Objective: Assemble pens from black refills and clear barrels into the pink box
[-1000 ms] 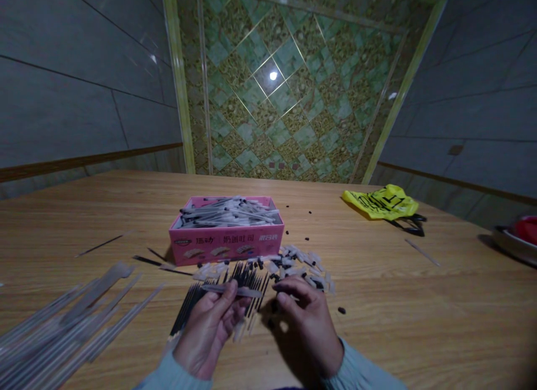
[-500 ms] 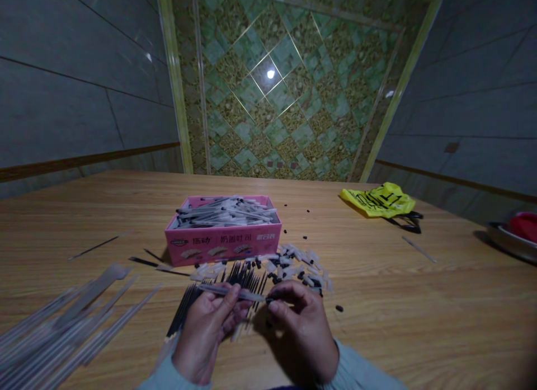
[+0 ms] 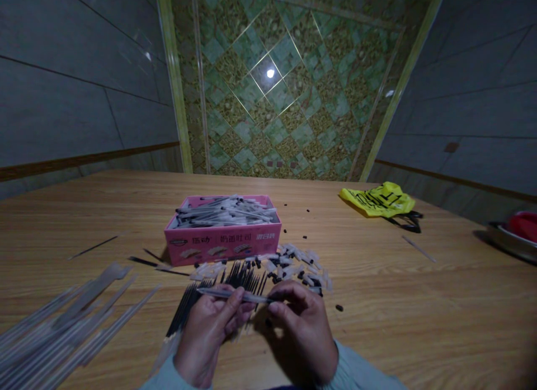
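My left hand (image 3: pixel 205 334) is closed around a slim translucent pen barrel (image 3: pixel 257 298), its thumb on top and the pointed end sticking out to the left. At the barrel's right end, my right hand (image 3: pixel 308 328) pinches a small black end plug (image 3: pixel 272 301), mostly covered by the fingertips. Beneath and behind the hands lies a row of dark pen refills (image 3: pixel 245 275). Small clear and black pen caps and plugs (image 3: pixel 308 267) are heaped just beyond the right hand.
A pink box (image 3: pixel 222 239) full of pens (image 3: pixel 229 210) stands behind the refills. Long translucent tubes (image 3: pixel 62 328) lie at the left front. At the back right is a yellow bag (image 3: pixel 377 200); a metal basin with something red (image 3: pixel 524 225) sits at the right edge.
The pen barrel has shifted slightly right, and its right end now meets the right fingertips, where the black plug shows less. Both hands stay nearly in place.
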Available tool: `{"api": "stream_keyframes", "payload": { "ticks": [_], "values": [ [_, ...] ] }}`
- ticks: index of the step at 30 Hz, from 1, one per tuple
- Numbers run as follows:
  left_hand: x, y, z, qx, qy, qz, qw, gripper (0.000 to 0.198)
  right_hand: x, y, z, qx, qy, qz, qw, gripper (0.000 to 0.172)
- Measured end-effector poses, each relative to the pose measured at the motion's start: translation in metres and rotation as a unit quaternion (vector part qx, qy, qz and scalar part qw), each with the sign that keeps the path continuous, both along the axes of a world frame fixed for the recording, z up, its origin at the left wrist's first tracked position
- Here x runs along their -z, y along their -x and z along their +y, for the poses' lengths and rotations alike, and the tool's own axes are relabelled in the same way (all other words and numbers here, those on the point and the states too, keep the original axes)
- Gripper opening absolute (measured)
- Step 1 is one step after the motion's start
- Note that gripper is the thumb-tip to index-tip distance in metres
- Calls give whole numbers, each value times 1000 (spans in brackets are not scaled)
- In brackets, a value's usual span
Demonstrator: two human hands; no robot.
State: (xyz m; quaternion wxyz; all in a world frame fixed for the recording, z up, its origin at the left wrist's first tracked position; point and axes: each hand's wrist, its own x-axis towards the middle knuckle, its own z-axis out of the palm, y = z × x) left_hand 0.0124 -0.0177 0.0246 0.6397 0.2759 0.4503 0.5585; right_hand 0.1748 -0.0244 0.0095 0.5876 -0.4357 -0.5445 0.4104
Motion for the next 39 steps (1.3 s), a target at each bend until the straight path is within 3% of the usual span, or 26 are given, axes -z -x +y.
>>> {"api": "stream_keyframes", "payload": {
  "ticks": [8,13,20,24,28,33,37,39],
  "values": [
    [-2,-2,-3,26,-29,41,998,34,6,5,-1,-27,50,50,997,14],
    [-4,-3,-3,20,-74,84,993,33,10,6,-1,-39,73,-16,996,39],
    [-4,0,0,17,-41,61,997,34,6,1,-2,-31,2,-116,993,27],
    [-4,0,0,31,-40,70,996,34,9,-1,0,-65,18,-153,986,46],
    [-5,-1,-1,17,-37,43,998,37,11,-1,-1,-41,-15,-155,987,32],
    [-6,0,-2,23,-33,46,998,35,10,0,-4,-60,9,-178,982,44],
    [-6,2,-1,16,-26,36,999,36,6,-1,-4,-17,-31,-208,978,26],
    [-6,2,0,15,-23,30,999,37,4,-2,-4,-21,-40,-216,975,27]
  ]
}}
